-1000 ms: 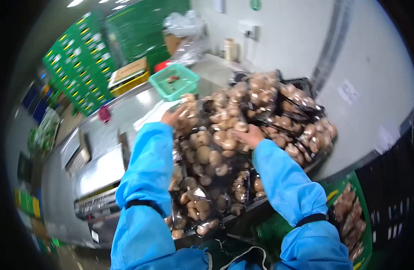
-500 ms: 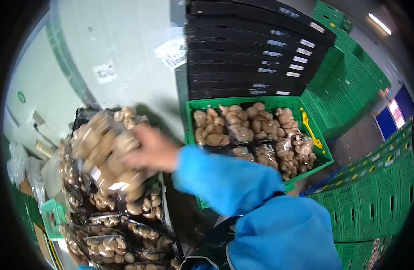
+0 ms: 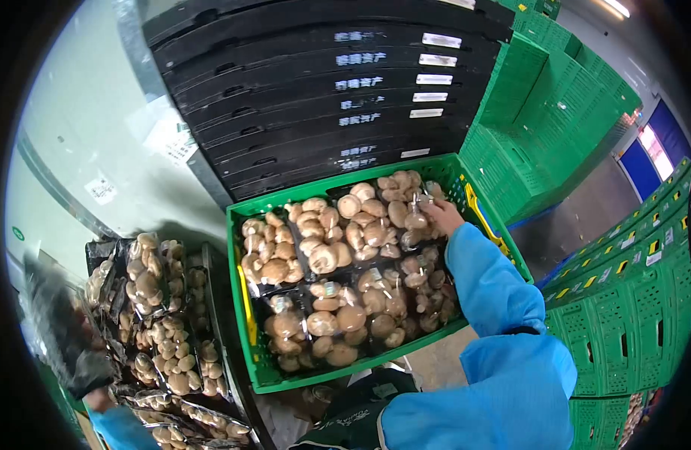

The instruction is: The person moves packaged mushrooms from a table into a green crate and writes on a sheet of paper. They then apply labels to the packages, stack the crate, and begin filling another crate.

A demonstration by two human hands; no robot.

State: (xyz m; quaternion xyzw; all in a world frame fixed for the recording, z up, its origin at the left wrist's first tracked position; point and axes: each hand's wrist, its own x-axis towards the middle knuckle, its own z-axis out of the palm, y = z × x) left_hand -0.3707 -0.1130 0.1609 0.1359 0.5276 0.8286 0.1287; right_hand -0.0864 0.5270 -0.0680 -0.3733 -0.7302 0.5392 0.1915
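Observation:
My right hand (image 3: pixel 444 217) is at the far right corner of a green crate (image 3: pixel 248 375). Its fingers are closed on the edge of a clear-wrapped pack of brown mushrooms (image 3: pixel 409 217). More mushroom packs (image 3: pixel 327 322) sit side by side in rows within that crate. At the lower left, my left hand (image 3: pixel 99 400) grips the bottom end of a dark, shiny pack (image 3: pixel 60 322), smeared by motion; its contents are hard to make out. Beside it lies a pile of mushroom packs on black trays (image 3: pixel 173 352).
Stacked black crates (image 3: pixel 285 97) rise directly behind the green crate. Further green crates stand at the back right (image 3: pixel 548 120) and along the right side (image 3: pixel 623 330). A pale wall (image 3: pixel 83 150) with paper labels borders the left.
My right hand has carried a mushroom pack from the left pile across into the green crate. My left hand has come up with a dark pack. The view has turned rightward.

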